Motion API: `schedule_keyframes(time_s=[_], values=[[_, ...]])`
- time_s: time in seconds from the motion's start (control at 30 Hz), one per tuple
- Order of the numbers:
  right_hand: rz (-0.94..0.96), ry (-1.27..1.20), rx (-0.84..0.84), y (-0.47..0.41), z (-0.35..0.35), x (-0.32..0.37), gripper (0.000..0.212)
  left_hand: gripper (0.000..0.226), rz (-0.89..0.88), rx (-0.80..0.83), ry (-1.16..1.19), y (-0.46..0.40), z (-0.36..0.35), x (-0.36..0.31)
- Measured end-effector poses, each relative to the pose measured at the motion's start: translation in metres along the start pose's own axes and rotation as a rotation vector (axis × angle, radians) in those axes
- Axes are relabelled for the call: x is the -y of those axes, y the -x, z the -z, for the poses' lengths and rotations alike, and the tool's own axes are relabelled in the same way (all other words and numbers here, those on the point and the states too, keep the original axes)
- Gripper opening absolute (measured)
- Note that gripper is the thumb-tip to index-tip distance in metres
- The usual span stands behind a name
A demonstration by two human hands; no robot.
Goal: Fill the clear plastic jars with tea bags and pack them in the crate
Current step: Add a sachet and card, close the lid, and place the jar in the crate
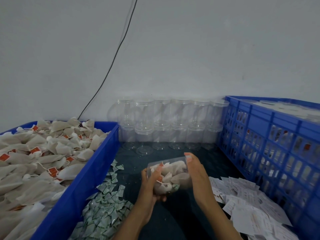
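both hands, left [150,183] and right [194,172], grip a tea-bag-filled jar [170,175].

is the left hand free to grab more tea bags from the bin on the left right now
Probably not yet. The left hand grips the filled jar from below, and the right hand holds its other side. The tea bags lie uncovered in the blue bin beside it, so once the grip is released the way looks free.

Clear glossy plastic jar [170,175] between hands, matt fibrous paper tea bags [173,177] inside. Left: smooth blue plastic bin [83,179]. Right: moulded blue plastic crate [270,135], white paper slips [245,201]. Underneath: dark matt cloth [133,170].
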State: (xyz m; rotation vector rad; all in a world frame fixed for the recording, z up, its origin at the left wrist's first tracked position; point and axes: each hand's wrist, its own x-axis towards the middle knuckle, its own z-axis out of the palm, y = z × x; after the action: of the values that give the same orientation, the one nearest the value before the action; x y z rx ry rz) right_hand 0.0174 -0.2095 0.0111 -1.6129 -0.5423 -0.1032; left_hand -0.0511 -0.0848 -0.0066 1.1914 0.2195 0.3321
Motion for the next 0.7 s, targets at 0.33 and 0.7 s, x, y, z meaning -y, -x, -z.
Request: schedule_keyframes(time_s=[0.33, 0.7], values=[[-0.018, 0.049, 0.075, 0.000, 0.004, 0.001, 0.029, 0.059, -0.062, 0.038, 0.026, 0.000, 0.009, -0.003], [0.101, -0.069, 0.189, 0.000, 0.011, 0.014, 0.042, 0.061, 0.192, 0.130, 0.074, -0.001, 0.005, -0.005]])
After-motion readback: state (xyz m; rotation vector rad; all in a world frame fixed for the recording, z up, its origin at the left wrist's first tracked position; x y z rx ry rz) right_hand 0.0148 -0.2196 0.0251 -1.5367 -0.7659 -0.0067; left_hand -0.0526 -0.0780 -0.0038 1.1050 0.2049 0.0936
